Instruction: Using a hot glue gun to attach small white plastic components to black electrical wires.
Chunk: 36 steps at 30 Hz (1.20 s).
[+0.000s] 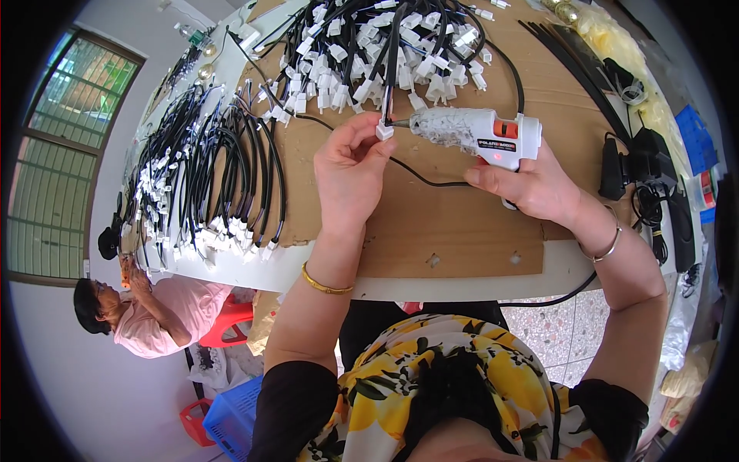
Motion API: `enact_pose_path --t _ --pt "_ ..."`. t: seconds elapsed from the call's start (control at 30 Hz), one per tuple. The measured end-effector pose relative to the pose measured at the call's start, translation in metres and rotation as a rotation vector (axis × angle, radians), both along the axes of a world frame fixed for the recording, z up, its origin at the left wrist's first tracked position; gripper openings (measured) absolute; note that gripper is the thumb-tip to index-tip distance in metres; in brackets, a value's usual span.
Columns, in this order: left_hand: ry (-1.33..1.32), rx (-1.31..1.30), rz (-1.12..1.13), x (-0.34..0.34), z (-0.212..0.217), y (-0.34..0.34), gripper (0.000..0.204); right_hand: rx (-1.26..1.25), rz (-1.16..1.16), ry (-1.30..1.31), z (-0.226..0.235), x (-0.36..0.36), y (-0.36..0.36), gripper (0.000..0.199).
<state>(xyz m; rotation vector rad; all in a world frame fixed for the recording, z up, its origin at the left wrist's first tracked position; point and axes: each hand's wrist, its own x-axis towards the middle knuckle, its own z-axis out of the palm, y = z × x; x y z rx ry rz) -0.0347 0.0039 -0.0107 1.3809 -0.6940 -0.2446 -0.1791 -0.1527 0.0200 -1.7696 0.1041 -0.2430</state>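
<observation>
My left hand (352, 165) pinches a small white plastic connector (384, 131) between thumb and fingers. From it a black sleeved cable (392, 58) runs up toward the far pile. My right hand (531, 181) is wrapped round the handle of a white hot glue gun (469, 132), which has a smeared barrel and an orange-red part near its back. The gun points left, its metal nozzle close against the wires at the top of the connector; whether it touches them I cannot tell. A black cord (419, 175) passes below the gun.
A heap of cables with white connectors (339, 54) covers the far cardboard (477, 239). More bundled cables (223, 162) lie left. Black power adapters (654, 158) and long black tubes (577, 77) are at right. A person in pink (165, 312) sits at the table's left end, near a blue crate (235, 416).
</observation>
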Motion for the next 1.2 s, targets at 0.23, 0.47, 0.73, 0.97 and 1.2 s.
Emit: enact_pose_path --t 0.23,0.47,0.73,0.97,1.2 --pt "-0.005 0.001 0.017 -0.0003 0.0 -0.0001 0.027 0.054 -0.008 -0.027 0.0003 0.0006 0.0025 0.021" --pt "-0.07 0.094 0.102 -0.0014 0.0013 -0.0001 0.03 0.084 -0.014 -0.019 -0.0027 0.0005 0.0024 0.02" --pt "-0.117 0.181 0.155 -0.0012 0.0032 0.0004 0.029 0.067 -0.021 -0.01 0.0004 0.0002 0.0031 0.02" --pt "-0.159 0.271 0.207 -0.0013 0.0034 0.0006 0.029 0.059 -0.03 -0.028 -0.0013 0.0011 0.0037 0.021" --pt "-0.21 0.272 0.223 -0.003 0.0025 -0.0003 0.028 0.049 -0.016 -0.004 -0.0024 0.0012 0.0059 0.021"
